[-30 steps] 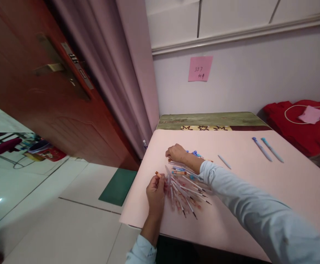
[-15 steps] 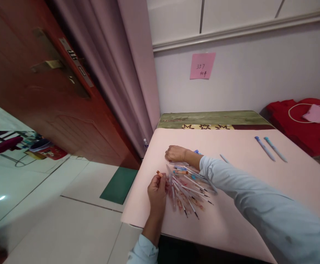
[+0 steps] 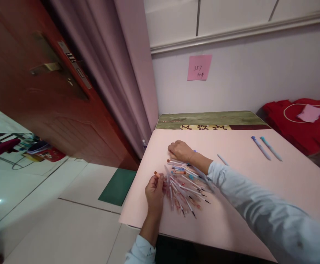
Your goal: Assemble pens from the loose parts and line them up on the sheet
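Observation:
My left hand [image 3: 153, 190] is closed at the near-left side of the pile, pinching a small orange pen part [image 3: 157, 174] that sticks up past the fingertips. Beside it on the table lies a pile of pen pieces: white refills [image 3: 188, 205] with dark tips, clear barrels, and orange and blue parts. My right hand [image 3: 180, 150] is just beyond the pile's far edge, palm down with curled fingers; whatever they hold, if anything, is hidden. An orange-ended piece [image 3: 173, 161] lies just below this hand. My right forearm reaches across the pile's far right side.
Two whole pens [image 3: 261, 148] with blue and teal tops lie at the table's right. A thin grey piece [image 3: 222, 159] lies alone right of the pile. The pink tabletop [image 3: 239, 212] ends at a near edge. Red cloth [image 3: 286, 128] is at the right, a wooden door [image 3: 66, 110] at the left.
My right hand has lifted slightly away from the pile's far edge, uncovering the orange-ended piece below it. My left hand keeps its pinch. The whole view has shifted a little.

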Action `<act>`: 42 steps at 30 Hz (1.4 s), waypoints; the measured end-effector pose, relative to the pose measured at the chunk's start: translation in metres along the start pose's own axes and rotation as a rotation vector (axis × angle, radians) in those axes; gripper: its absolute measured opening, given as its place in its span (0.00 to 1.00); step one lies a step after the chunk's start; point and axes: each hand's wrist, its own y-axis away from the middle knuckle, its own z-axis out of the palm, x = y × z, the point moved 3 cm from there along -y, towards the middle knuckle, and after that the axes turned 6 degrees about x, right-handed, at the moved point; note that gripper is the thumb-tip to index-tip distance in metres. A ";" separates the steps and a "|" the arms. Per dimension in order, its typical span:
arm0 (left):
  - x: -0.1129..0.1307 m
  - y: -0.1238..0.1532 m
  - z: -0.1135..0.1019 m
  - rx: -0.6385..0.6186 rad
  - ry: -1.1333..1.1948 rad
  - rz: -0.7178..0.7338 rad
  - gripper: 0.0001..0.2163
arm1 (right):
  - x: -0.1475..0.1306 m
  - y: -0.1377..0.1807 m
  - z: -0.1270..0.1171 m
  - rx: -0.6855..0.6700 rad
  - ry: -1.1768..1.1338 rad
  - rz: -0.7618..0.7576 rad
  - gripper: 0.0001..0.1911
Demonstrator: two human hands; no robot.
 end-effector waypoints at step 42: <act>0.075 0.121 0.105 -0.094 0.590 -0.702 0.03 | -0.083 0.214 -0.100 0.825 -0.839 0.628 0.07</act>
